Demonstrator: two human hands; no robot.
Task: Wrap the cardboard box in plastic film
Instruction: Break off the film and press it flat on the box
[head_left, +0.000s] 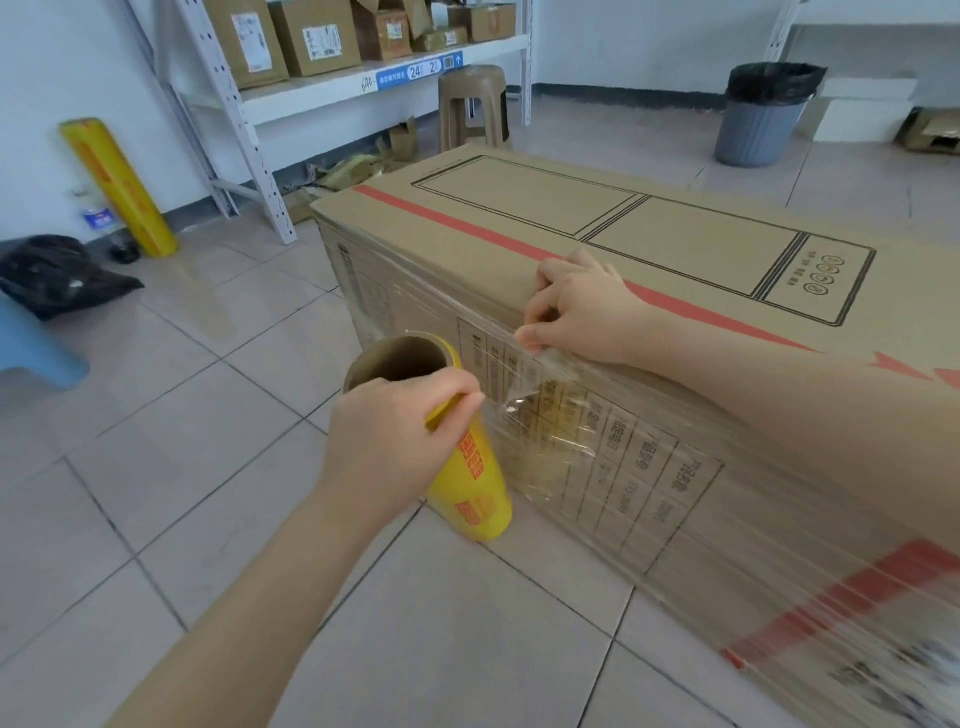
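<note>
A long cardboard box (597, 228) with a red stripe lies on the tiled floor. Clear film (550, 431) covers its near side. A yellow roll of film (470, 483) with a cardboard core stands against that side. My left hand (395, 441) grips the roll near its top. My right hand (582, 306) rests at the box's top front edge, its fingers pinching the loose end of the film against the box. A crumpled strip of film spans between the roll and my right hand.
A second yellow roll (119, 187) leans on the left wall. A black bag (57, 275) and a blue stool (31, 343) sit at left. White shelving (322, 93) with boxes, a brown stool (472, 106) and a grey bin (763, 114) stand behind.
</note>
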